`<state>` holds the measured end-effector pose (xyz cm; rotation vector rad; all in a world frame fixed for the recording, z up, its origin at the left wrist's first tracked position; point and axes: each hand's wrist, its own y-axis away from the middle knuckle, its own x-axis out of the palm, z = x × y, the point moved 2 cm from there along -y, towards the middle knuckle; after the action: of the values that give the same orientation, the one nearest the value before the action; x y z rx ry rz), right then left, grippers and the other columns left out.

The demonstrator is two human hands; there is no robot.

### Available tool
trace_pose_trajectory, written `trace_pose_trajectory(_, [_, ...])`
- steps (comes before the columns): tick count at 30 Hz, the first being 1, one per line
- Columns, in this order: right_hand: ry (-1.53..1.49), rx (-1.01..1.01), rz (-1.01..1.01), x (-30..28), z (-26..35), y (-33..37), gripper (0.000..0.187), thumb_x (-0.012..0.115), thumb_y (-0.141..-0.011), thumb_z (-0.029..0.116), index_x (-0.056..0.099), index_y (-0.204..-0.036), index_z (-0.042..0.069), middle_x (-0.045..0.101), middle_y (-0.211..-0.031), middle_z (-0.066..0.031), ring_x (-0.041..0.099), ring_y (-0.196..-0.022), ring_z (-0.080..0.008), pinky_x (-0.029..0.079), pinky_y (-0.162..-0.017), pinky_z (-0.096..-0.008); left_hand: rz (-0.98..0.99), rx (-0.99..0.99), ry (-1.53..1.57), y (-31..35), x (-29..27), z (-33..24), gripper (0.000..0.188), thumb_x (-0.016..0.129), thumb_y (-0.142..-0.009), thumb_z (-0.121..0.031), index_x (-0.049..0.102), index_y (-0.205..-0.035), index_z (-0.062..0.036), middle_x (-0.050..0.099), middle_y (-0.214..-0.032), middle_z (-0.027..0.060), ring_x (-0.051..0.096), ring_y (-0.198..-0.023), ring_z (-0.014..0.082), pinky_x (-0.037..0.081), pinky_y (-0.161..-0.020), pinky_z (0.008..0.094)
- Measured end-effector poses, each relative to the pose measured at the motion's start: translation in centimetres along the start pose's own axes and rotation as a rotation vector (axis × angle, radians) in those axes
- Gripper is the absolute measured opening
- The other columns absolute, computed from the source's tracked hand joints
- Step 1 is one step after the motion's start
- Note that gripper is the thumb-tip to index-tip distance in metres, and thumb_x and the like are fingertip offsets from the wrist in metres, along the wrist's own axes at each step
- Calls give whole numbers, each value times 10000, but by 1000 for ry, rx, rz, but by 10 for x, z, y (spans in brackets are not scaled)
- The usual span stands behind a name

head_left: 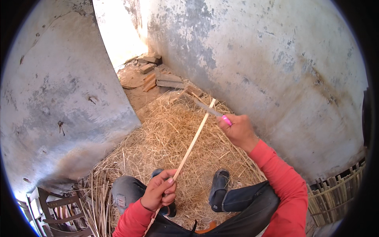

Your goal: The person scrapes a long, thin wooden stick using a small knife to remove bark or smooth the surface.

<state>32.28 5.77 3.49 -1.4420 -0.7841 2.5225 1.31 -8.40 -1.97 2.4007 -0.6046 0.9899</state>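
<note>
Red sleeve (pixel 286 183) nearest; pale strip (pixel 192 144) slants away rightward.

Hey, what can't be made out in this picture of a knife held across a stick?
In the head view:
Knife handle: mostly hidden inside the right hand.
Stick: near end cut off by the lower edge.
Blade: contact too small to tell whether it bites into the wood.
Left shoe: partly hidden behind the left hand.
Bright opening: washed out by glare.
</note>
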Motion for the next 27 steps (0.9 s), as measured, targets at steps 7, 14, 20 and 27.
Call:
trace_pose_trajectory(7, [-159, -314, 236, 12, 63, 39, 384, 655, -968, 443, 705, -793, 105, 616, -607, -122, 602, -491, -308, 475, -476, -426, 61, -91, 96, 2, -4, -4, 380, 449, -1121, -165, 466, -1489, -76, 330, -720, -27, 244, -457, 43, 209, -412, 222])
trace_pose_trajectory(14, [-102, 262, -4, -13, -38, -15, 537, 597, -1016, 458, 616, -718, 11, 582, -587, -138, 538, -505, -278, 435, -520, -411, 115, -118, 128, 2, -4, -3, 352, 432, -1117, -155, 477, -1454, -64, 332, -697, -32, 230, -447, 35, 203, -393, 213])
trace_pose_trajectory(20, [-252, 310, -126, -31, -57, -10, 571, 604, -1024, 463, 566, -704, -8, 465, -538, -50, 423, -552, -141, 344, -528, -357, 120, -84, 95, 0, -8, -5, 379, 425, -1127, -167, 463, -1488, -59, 329, -701, -29, 253, -456, 49, 226, -429, 221])
trace_pose_trajectory(27, [-409, 208, -214, -36, 9, -8, 340, 819, -903, 321, 656, -898, 23, 547, -663, 27, 564, -653, -64, 476, -575, -265, -72, -1, -258, -6, 0, 13, 328, 512, -1097, -161, 523, -1409, -61, 423, -691, -14, 322, -482, 53, 256, -434, 229])
